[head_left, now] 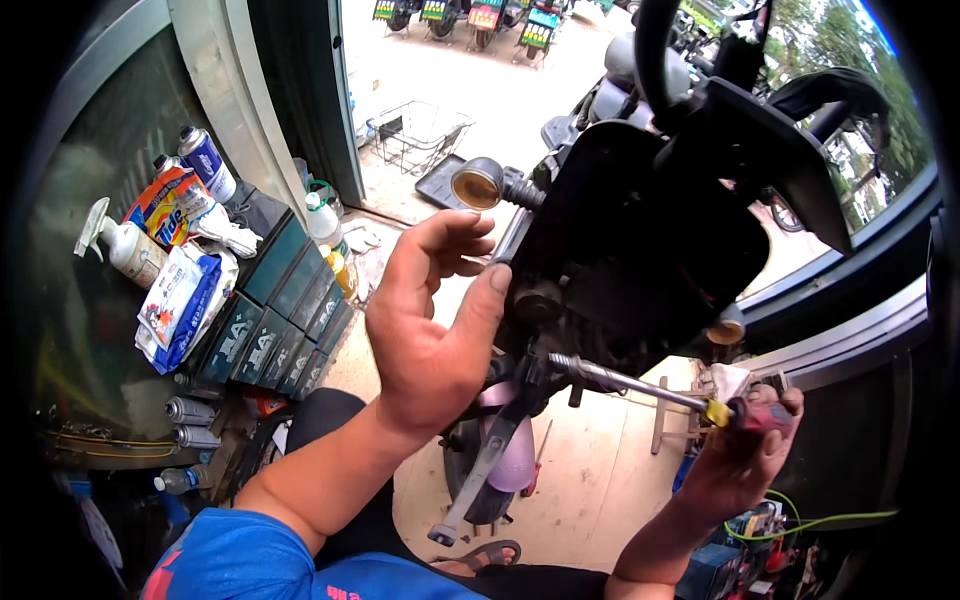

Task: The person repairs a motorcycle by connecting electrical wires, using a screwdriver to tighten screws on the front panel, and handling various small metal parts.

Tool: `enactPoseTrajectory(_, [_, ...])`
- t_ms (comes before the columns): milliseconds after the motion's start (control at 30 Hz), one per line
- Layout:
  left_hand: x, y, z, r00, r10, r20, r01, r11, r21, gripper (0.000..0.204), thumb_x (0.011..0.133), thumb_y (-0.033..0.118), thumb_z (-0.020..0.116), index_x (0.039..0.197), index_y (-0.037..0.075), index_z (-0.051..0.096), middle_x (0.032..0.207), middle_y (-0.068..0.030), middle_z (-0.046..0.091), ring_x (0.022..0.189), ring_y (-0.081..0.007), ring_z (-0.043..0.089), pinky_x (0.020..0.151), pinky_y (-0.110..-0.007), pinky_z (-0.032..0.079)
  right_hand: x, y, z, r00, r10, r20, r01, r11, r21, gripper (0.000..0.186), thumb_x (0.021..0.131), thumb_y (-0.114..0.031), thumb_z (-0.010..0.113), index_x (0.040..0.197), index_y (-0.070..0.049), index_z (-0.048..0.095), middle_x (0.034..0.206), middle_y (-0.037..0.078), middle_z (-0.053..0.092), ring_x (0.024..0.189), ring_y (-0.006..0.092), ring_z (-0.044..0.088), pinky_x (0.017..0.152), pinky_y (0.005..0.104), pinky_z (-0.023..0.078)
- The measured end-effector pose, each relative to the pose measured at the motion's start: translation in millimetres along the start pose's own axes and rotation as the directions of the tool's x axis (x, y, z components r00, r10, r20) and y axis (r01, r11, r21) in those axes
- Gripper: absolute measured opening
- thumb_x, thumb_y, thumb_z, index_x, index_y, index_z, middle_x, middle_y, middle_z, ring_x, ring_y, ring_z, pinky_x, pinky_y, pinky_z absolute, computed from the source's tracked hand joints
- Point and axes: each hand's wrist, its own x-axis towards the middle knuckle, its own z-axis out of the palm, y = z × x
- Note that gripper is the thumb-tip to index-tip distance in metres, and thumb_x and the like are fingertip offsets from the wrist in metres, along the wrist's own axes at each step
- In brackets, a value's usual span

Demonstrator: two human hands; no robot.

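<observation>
My left hand [430, 330] is open, fingers loosely curved, its thumb at the left edge of a black scooter front panel [640, 230]; I cannot tell if it presses on it. My right hand [745, 450] grips the red-and-yellow handle of a long screwdriver [640, 384], whose shaft reaches left to the dark steering column under the panel, where its tip meets metal parts. A flat metal tool or bar [480, 475] slants down from that spot, over a pink fender [508, 450] and the front wheel [465, 490]. A round amber lamp [477, 185] sticks out above my left hand.
At left, stacked drawer boxes [280, 335] carry spray cans, bottles and packets. Beyond the doorway stand a wire basket [415, 135], a black tray and several parked scooters. A red screwdriver [532, 478] lies on the floor. A green hose [830, 518] and tool boxes are at lower right.
</observation>
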Motion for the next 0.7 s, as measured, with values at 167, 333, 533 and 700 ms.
enactPoseTrajectory(167, [15,2,14,0.999,-0.017,-0.033,0.015,0.998,-0.059,0.037,0.096,0.002,0.071,0.131,-0.003,0.06,0.12,-0.0123,0.069,0.107,-0.0195,0.067,0.095,-0.033,0.053,-20,-36,10,0.986,-0.038,-0.164,0.001,0.976,-0.217,0.057,0.096,-0.019,0.076,0.142,-0.004,0.045,0.116,0.012,0.064,0.096,0.0203,0.069,0.081,0.0305,0.06])
enactPoseTrajectory(333, [9,7,17,0.999,-0.043,-0.005,0.043,0.999,0.013,0.042,0.095,-0.002,0.072,0.135,-0.001,0.059,0.123,-0.0109,0.069,0.108,-0.0162,0.066,0.095,-0.03,0.053,-47,-51,11,0.956,-0.155,-0.248,0.063,0.937,-0.343,0.05,0.099,-0.021,0.074,0.14,-0.006,0.05,0.116,0.01,0.067,0.093,0.0147,0.069,0.073,0.0249,0.055])
enactPoseTrajectory(533, [39,11,22,0.926,0.375,-0.034,-0.354,0.898,0.262,0.047,0.081,-0.004,0.08,0.125,0.002,0.067,0.126,-0.0172,0.067,0.112,-0.033,0.065,0.094,-0.04,0.053,-59,-55,35,0.935,-0.176,-0.309,0.069,0.943,-0.326,0.037,0.104,-0.017,0.067,0.138,-0.008,0.055,0.115,0.008,0.075,0.092,0.011,0.07,0.074,0.0206,0.056])
enactPoseTrajectory(700, [34,10,20,0.888,0.446,0.117,-0.447,0.771,0.454,0.036,0.082,0.002,0.077,0.118,0.004,0.076,0.149,-0.0218,0.057,0.142,-0.0411,0.048,0.116,-0.047,0.038,-73,-56,48,0.93,-0.185,-0.316,0.083,0.947,-0.311,0.035,0.105,-0.017,0.066,0.137,-0.007,0.058,0.116,0.008,0.075,0.093,0.0114,0.07,0.076,0.0215,0.058])
